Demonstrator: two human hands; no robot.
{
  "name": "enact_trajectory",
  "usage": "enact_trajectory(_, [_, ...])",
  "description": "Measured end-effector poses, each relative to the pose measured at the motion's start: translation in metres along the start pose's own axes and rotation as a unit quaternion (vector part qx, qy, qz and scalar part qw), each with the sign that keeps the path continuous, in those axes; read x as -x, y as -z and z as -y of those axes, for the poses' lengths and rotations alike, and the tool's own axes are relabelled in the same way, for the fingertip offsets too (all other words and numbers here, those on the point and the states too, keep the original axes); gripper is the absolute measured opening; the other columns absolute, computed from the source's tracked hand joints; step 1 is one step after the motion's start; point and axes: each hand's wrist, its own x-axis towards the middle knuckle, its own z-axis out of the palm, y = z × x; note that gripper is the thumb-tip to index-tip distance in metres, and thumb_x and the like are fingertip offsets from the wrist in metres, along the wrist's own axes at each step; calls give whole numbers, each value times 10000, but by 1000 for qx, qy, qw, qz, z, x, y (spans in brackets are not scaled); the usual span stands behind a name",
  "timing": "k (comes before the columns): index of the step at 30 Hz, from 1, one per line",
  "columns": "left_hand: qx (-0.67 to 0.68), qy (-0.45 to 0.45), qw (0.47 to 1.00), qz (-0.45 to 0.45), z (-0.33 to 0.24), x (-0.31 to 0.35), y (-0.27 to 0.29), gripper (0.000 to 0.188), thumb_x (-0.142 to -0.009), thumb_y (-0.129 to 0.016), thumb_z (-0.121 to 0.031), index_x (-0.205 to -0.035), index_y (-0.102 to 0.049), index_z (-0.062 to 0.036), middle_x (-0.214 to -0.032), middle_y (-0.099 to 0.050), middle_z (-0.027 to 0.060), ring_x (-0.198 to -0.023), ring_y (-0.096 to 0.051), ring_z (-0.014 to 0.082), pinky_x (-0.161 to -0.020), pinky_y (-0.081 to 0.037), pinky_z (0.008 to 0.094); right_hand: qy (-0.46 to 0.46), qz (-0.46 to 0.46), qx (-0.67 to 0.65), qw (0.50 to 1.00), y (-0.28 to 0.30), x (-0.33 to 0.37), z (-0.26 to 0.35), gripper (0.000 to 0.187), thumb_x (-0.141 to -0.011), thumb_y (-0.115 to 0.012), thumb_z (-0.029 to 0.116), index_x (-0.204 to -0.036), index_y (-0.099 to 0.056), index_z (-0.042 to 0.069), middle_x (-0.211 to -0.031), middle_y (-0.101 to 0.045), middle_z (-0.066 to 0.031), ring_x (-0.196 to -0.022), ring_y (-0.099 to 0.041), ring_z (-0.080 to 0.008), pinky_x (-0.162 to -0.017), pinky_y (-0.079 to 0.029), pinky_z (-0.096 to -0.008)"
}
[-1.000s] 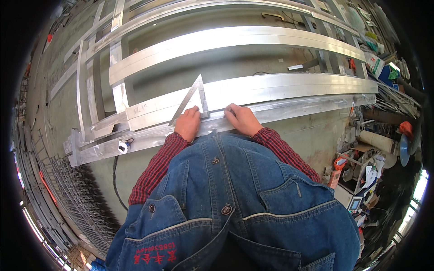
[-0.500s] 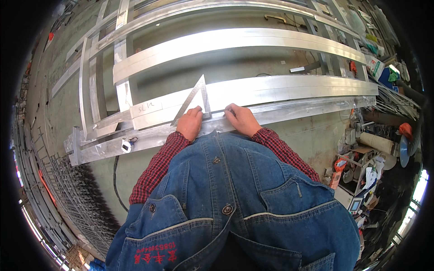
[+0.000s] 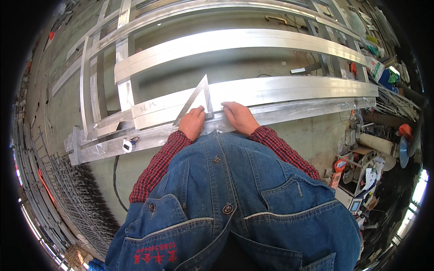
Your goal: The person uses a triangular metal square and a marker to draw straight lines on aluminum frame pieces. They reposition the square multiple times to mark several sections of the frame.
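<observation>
A metal triangle square [image 3: 193, 100] lies on a flat silver metal strip [image 3: 280, 88], its tip pointing away from me. My left hand [image 3: 193, 124] is closed at the square's near edge, fingers gripping it against the strip. Just right of the square, my right hand [image 3: 241, 118] rests at the strip's near edge with thumb and fingers drawn together. Whatever those fingers may pinch is too small or hidden to make out. Handwritten marks show on the strip's left part. Along my side runs a long metal bar [image 3: 294, 114], with a white tape measure [image 3: 128, 145] on its left portion.
A second silver strip [image 3: 244, 38] lies farther off across a frame of metal bars [image 3: 84, 86]. Stacked metal rods [image 3: 58, 194] fill the left side. At the right stand a cluttered cart [image 3: 350, 189], a cardboard-coloured roll [image 3: 376, 141] and scattered scrap.
The square has slid slightly to the right along the strip, together with my left hand. My right hand's fingertips have come a little left and forward, nearer the square.
</observation>
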Motion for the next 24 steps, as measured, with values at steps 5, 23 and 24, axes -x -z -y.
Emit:
enact_trajectory(5, [-3, -1, 1000, -3, 0, 0, -1, 251, -983, -736, -116, -1220, -696, -43, -1381, -690, 100, -1187, -737, 336, -948, -640, 456, 19, 2, 4, 1000, -2, -5, 0, 358, -1128, -631, 156, -1447, -700, 10, -1276, -764, -225, -1199, -725, -420, -1048, -584, -493])
enact_trajectory(23, [-8, -11, 1000, -1, 0, -2, 2, 237, -963, -719, -100, -1188, -709, -25, -1361, -697, 113, -1179, -731, 338, -940, -638, 461, 59, 18, 107, 992, -30, -67, -8, 440, -1092, -609, 107, -1523, -675, 46, -1408, -733, -211, -1293, -686, -429, -1118, -572, -506])
enact_trajectory(24, [-8, -12, 1000, 1, 0, -2, 2, 236, -964, -718, -101, -1188, -710, -25, -1362, -697, 112, -1181, -731, 336, -940, -638, 460, 77, 9, 103, 992, -30, -66, -8, 434, -1093, -609, 111, -1516, -680, 44, -1396, -737, -214, -1288, -688, -428, -1117, -572, -507])
